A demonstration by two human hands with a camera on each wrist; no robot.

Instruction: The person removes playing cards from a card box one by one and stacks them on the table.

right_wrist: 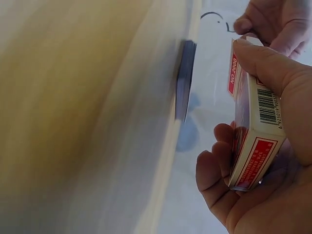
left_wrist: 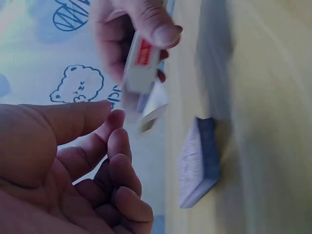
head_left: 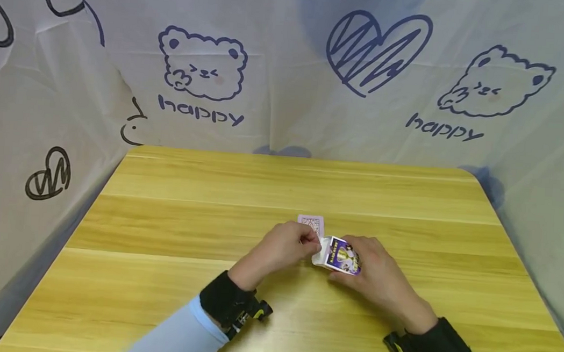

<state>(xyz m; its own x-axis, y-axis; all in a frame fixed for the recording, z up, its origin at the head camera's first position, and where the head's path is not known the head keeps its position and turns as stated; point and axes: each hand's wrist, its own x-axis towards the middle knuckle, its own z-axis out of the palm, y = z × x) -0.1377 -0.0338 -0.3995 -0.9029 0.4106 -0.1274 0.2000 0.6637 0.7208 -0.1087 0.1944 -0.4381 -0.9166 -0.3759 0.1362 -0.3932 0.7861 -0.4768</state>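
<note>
My right hand (head_left: 378,268) holds a small playing card box (head_left: 345,256), its purple printed face up in the head view. In the right wrist view the box (right_wrist: 256,131) shows a barcode and red labels, with thumb and fingers around it. White flaps (head_left: 322,251) stand out at its left end. My left hand (head_left: 289,245) is beside that end, fingers loosely curled and thumb near the index fingertip (left_wrist: 116,118). Nothing shows between them. Just behind the left hand a stack of playing cards (head_left: 311,222) lies on the table, patterned back up and partly hidden.
The wooden table (head_left: 172,234) extends around both hands. White cloth (head_left: 289,63) with drawn bears and hearts hangs behind it and at the sides. Each wrist wears a black strap (head_left: 228,299) with a small camera.
</note>
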